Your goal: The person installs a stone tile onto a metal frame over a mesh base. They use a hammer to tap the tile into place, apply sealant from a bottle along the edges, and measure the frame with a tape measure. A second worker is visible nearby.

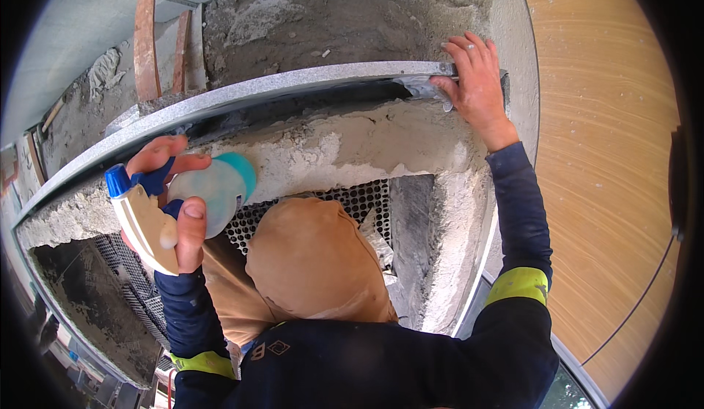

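My left hand [192, 231] is wrapped round a spray bottle [207, 195]. The bottle has a cream and blue trigger head, a pale translucent body and a turquoise base, and it is tilted with its base pointing right. A long, speckled grey stone slab [293, 80] curves across the view, with a dark gap beneath its near edge. At the slab's right end, my right hand [478, 90] grips the edge, fingers on top and thumb below. Crumpled clear plastic [425, 88] shows in the gap beside that thumb.
Rough mortar [352, 141] covers the wall top below the slab. Behind it lies a grey mortar bed [330, 24]. Reddish wooden bars [147, 38] stand at the far left. A wood-grain panel [601, 152] borders the right. Black dimpled sheeting [352, 202] lies near my knee.
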Demonstrator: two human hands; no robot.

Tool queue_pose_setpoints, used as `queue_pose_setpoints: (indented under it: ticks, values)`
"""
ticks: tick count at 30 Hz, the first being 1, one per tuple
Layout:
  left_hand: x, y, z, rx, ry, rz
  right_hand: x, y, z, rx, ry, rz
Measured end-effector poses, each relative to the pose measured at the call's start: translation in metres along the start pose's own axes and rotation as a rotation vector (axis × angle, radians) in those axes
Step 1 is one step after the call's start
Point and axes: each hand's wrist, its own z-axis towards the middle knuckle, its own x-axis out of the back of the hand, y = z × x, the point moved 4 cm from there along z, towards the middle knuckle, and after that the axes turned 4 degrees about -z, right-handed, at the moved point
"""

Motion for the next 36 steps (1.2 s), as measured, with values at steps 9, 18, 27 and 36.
queue_pose_setpoints:
  ticks: [9, 18, 27, 36]
  values:
    - [-0.001, 0.0, 0.0, -0.001, 0.004, 0.01, 0.0, 0.0, 0.004, 0.048, 0.009, -0.013]
    - [-0.003, 0.003, -0.005, 0.007, -0.004, -0.003, 0.005, -0.007, 0.009, 0.004, -0.015, 0.012]
    - [0.05, 0.031, -0.01, -0.258, -0.167, 0.144, 0.02, -0.004, -0.064, -0.552, 0.175, 0.411]
    - [0.103, 0.017, -0.039, -0.309, -0.298, 0.169, 0.046, -0.171, 0.023, -0.438, 0.083, 0.754]
